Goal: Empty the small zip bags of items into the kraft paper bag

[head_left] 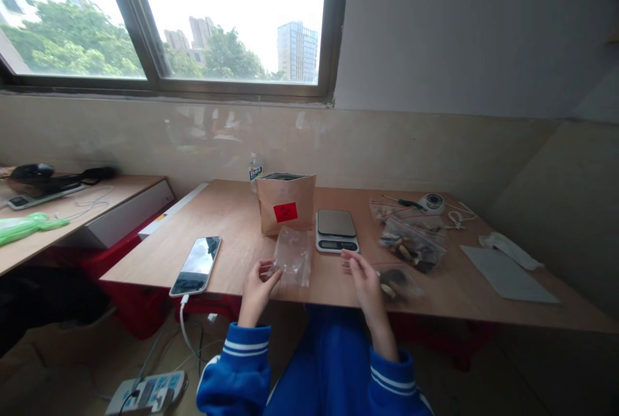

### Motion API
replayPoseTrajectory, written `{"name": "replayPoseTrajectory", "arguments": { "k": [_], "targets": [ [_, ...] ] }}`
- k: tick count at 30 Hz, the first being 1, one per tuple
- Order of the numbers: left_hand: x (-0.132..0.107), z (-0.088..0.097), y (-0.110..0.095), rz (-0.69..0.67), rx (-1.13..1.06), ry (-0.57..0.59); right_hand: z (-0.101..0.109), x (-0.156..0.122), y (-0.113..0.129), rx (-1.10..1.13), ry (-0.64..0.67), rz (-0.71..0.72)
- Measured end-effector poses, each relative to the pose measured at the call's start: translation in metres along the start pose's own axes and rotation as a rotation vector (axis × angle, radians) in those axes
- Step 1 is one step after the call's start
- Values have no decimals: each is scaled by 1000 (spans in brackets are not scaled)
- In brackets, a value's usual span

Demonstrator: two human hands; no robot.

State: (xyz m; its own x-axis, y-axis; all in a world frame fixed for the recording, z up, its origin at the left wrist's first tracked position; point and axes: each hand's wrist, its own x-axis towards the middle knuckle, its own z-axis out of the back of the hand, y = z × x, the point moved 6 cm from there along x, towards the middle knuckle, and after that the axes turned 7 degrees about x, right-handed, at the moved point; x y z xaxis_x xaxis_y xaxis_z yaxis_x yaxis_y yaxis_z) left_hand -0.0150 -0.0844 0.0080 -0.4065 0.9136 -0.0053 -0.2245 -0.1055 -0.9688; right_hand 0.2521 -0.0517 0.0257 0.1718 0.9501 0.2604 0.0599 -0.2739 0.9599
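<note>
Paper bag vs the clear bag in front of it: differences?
Paper bag is brown and opaque; clear bag is see-through.
Paper bag carries a red label; none visible on the clear bag.
Paper bag stands upright and looks wider; clear bag looks slack and flatter.
Shared: same table.

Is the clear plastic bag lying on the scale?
No, the clear bag is at the left hand, to the left of the scale.
</note>
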Motion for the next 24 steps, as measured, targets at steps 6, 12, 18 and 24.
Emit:
{"name": "replayPoseTrajectory", "arguments": {
  "k": [6,12,18,24],
  "targets": [
    [-14,-18,-33,-142,-193,154,-57,-15,-4,117,129,-97],
    [-14,-22,-28,-137,-185,184,-56,-20,16,266,249,-193],
    [-16,-26,-28,-113,-200,216,-75,-35,7,474,389,-406],
    [-15,-26,-26,-104,-237,227,-90,-37,-10,327,373,-428]
  ]
}}
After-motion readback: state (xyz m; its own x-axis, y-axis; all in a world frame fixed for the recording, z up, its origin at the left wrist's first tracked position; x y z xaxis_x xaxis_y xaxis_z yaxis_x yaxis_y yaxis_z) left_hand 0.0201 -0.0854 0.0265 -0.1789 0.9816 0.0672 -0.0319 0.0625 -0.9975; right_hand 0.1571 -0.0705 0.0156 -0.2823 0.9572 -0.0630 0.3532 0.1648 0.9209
